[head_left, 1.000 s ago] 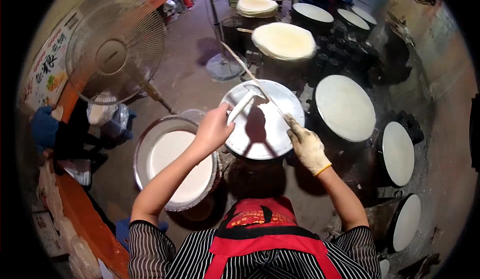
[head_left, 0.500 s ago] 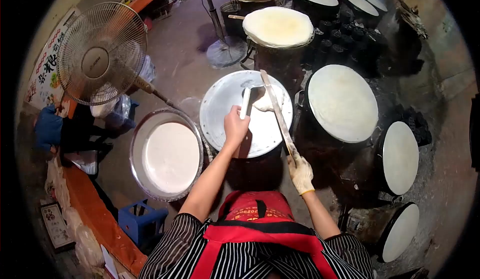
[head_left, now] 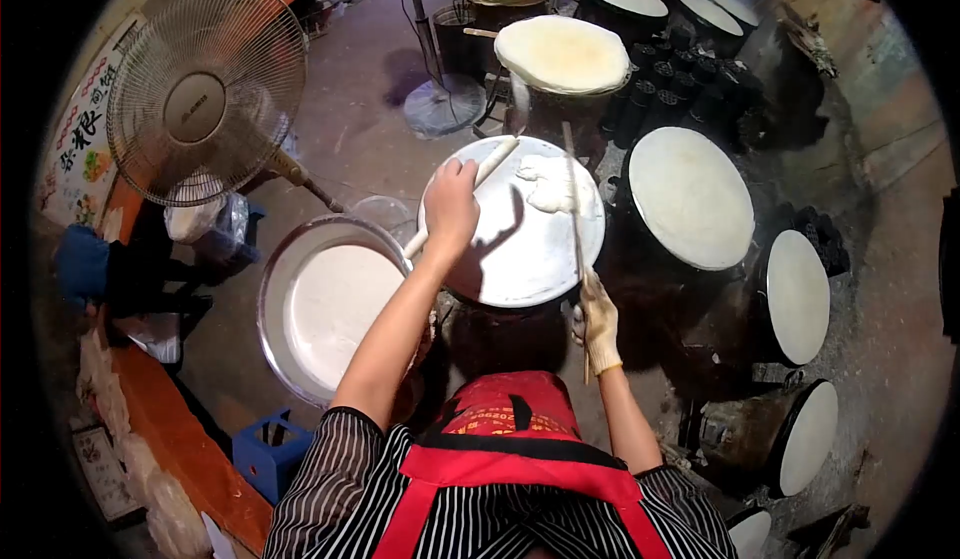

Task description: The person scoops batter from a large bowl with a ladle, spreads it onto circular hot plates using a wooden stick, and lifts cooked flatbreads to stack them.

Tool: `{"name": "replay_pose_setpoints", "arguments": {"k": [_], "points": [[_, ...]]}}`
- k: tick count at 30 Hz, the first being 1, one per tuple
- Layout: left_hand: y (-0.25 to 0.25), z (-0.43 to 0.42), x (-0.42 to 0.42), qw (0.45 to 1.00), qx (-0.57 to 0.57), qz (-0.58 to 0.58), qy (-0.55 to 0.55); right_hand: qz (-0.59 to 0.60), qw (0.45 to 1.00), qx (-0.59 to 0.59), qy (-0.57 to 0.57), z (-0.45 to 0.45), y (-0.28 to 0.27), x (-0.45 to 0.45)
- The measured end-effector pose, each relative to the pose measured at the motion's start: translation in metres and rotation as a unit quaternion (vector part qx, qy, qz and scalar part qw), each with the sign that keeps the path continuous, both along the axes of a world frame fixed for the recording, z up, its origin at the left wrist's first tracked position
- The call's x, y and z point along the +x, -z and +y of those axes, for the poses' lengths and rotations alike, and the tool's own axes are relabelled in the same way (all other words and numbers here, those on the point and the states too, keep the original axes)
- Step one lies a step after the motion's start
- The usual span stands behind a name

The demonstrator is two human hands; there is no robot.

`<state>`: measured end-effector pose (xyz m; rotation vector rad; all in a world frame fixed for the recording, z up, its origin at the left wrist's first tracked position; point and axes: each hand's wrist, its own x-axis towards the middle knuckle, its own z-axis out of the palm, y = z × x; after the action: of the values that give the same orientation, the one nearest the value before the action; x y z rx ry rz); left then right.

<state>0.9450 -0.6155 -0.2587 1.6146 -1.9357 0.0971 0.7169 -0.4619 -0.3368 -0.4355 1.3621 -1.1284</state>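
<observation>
Batter [head_left: 546, 189] lying in a patch on the round plate [head_left: 525, 277]

The left hand [head_left: 452, 211] is wrapping its bare fingers around a white rod [head_left: 497, 160]; the rod is slanting from near the plate's far edge down to the left, its lower end overlapping the rim of a deep bowl [head_left: 275, 304] in this view; whether rod and bowl are touching, I cannot tell. The right hand [head_left: 599, 325], wearing a pale glove [head_left: 602, 347] with a yellow edge at the cuff, is clasping a thin wooden stick [head_left: 577, 234], fingers folding about it; the stick is running nearly straight up the view, its lower end poking out below the hand, its upper part crossing the right side of the batter; contact between those two is not showing clearly. The batter is sitting unevenly on the far right part of the plate; pale liquid [head_left: 335, 309] is filling part of the bowl, beside the plate's left side; a white-topped griddle [head_left: 692, 197] is standing to the right; a pile of flat rounds [head_left: 562, 54] is resting beyond the plate.
</observation>
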Motion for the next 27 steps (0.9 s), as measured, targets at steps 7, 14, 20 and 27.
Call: {"name": "replay_pose_setpoints", "arguments": {"k": [7, 14, 20, 27], "points": [[-0.011, 0.011, 0.021, 0.997, 0.031, 0.060, 0.030, 0.059, 0.994, -0.051, 0.072, 0.005, 0.026, 0.056], [0.009, 0.061, 0.051, 0.892, 0.260, 0.370, -0.016, -0.007, 0.998, -0.034, -0.057, -0.050, 0.009, 0.048], [0.015, 0.131, 0.086, 0.464, 0.363, 0.808, -0.005, 0.132, 0.985, -0.020, 0.111, 0.003, 0.020, 0.048], [-0.122, 0.205, 0.104, 0.195, 0.158, 0.917, 0.310, 0.285, 0.946, -0.133, -0.072, -0.083, 0.090, 0.069]]}}
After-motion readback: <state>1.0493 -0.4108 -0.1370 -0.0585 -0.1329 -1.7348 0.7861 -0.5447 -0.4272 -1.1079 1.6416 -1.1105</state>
